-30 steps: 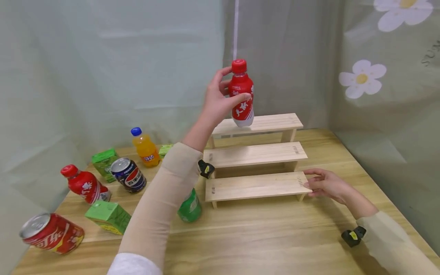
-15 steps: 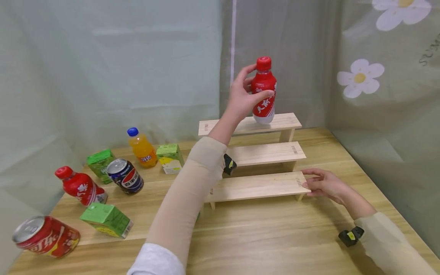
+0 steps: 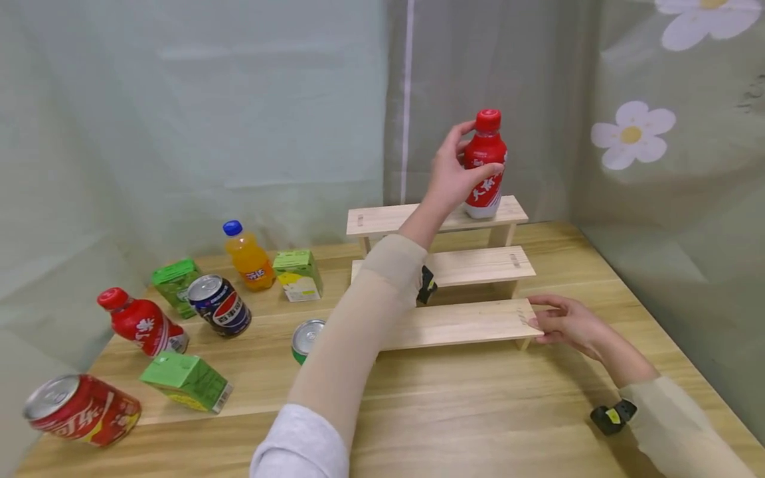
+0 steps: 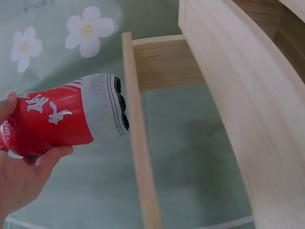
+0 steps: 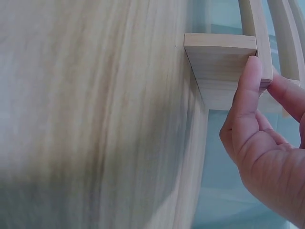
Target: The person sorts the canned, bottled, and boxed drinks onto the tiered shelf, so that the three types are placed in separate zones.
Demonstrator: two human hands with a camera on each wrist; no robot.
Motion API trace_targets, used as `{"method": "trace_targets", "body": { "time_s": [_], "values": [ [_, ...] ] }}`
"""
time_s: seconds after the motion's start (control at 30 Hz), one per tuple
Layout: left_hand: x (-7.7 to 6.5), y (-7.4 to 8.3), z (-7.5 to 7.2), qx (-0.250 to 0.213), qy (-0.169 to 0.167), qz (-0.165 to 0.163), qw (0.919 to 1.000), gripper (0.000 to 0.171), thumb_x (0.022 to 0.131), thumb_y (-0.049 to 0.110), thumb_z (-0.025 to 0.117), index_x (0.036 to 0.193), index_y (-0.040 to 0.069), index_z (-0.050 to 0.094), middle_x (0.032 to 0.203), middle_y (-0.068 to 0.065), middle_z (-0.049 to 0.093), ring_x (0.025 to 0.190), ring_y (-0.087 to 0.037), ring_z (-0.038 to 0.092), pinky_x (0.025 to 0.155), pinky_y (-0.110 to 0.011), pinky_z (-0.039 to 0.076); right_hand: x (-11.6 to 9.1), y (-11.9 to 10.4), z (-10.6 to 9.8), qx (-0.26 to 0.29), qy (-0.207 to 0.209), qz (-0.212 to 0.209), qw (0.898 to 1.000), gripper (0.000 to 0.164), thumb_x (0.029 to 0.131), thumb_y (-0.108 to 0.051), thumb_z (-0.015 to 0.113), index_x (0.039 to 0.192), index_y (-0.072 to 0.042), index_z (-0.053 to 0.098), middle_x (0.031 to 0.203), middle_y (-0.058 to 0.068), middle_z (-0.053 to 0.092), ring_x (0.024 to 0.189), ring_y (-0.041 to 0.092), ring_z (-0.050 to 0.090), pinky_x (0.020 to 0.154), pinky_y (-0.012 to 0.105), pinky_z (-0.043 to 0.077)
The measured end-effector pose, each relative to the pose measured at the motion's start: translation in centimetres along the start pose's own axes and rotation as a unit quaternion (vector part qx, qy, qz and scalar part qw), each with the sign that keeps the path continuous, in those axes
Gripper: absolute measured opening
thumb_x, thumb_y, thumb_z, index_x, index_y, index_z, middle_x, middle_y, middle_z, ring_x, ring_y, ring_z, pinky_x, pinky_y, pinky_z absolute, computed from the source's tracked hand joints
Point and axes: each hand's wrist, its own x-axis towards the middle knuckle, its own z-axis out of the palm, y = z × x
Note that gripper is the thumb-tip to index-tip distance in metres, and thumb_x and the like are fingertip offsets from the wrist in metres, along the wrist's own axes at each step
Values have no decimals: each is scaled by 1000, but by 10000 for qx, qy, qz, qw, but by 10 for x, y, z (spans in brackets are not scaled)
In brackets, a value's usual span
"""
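- Soda can of red metal with a silver lid (image 3: 89,411) stands nearest, at the left of the striped wooden tabletop (image 3: 478,411); a bright green cardboard carton (image 3: 188,382) and a spare red bottle with a red cap (image 3: 143,325) sit just beyond.
- Green can with a silver top (image 3: 306,338) shows beside the left sleeve (image 3: 358,338), which hides part of it.
- Right hand (image 3: 570,325) pinches the end of the lowest board of a pale wooden three-tier stand (image 3: 460,323), bracing it, I'd judge.
- Dark blue can (image 3: 220,305), orange drink bottle with a blue cap (image 3: 250,262) and green-and-white carton (image 3: 297,275) wait farther back.
- Left hand (image 3: 453,176) grips a red plastic bottle with a white base (image 3: 485,189), upright at the right end of the top board; I cannot tell whether its base touches the wood.
- Placing that bottle looks like the step in hand; the next move calls for seating its base flat, then loosening the fingers without nudging it.
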Motion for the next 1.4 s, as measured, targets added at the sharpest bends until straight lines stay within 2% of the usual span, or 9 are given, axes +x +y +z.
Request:
{"method": "trace_targets", "body": {
  "time_s": [0.2, 0.3, 0.43, 0.53, 1.07, 1.4],
  "values": [
    [6, -9, 9, -291, 130, -89, 9995, 66, 84, 14, 73, 141, 17, 39, 132, -5, 54, 109, -10, 53, 87, -20, 51, -3, 1, 3, 59, 35, 46, 10000, 68, 92, -3, 59, 145, 10, 19, 109, 15, 53, 87, 13, 61, 76, 29, 57],
    [8, -8, 10, -127, 35, -92, 9999, 66, 84, 15, 73, 141, 18, 40, 133, -4, 53, 110, -11, 53, 87, -21, 51, -3, 0, 4, 85, 52, 40, 9999, 68, 92, -3, 59, 145, 10, 19, 109, 15, 53, 87, 14, 61, 76, 29, 57],
    [8, -4, 11, 314, -182, -129, 9993, 69, 83, 19, 73, 143, 21, 39, 135, -2, 52, 112, -10, 51, 88, -22, 51, -2, -2, 5, 108, 31, 15, 9999, 68, 91, -2, 59, 144, 11, 19, 107, 12, 55, 87, 13, 61, 77, 28, 57],
    [7, -3, 14, 514, -210, -155, 9983, 70, 84, 21, 72, 145, 22, 37, 137, 0, 50, 114, -8, 49, 89, -22, 50, -1, -1, 4, 174, -10, 22, 9998, 68, 90, -2, 59, 144, 12, 19, 105, 10, 56, 87, 13, 62, 77, 29, 57],
    [3, 0, 14, 944, -87, -237, 9952, 70, 86, 21, 70, 146, 22, 35, 140, 1, 48, 118, -10, 47, 94, -24, 49, -1, 4, 5, 431, -109, 55, 9990, 68, 91, -2, 59, 144, 12, 19, 101, 5, 59, 87, 12, 63, 76, 28, 57],
    [5, -1, 11, 1045, -141, -300, 9940, 69, 85, 21, 72, 144, 22, 36, 139, 1, 49, 118, -10, 48, 92, -24, 50, 2, 5, 2, 317, -115, 76, 9994, 69, 91, -1, 59, 145, 12, 17, 105, 8, 59, 88, 13, 64, 78, 31, 57]
  ]
}}
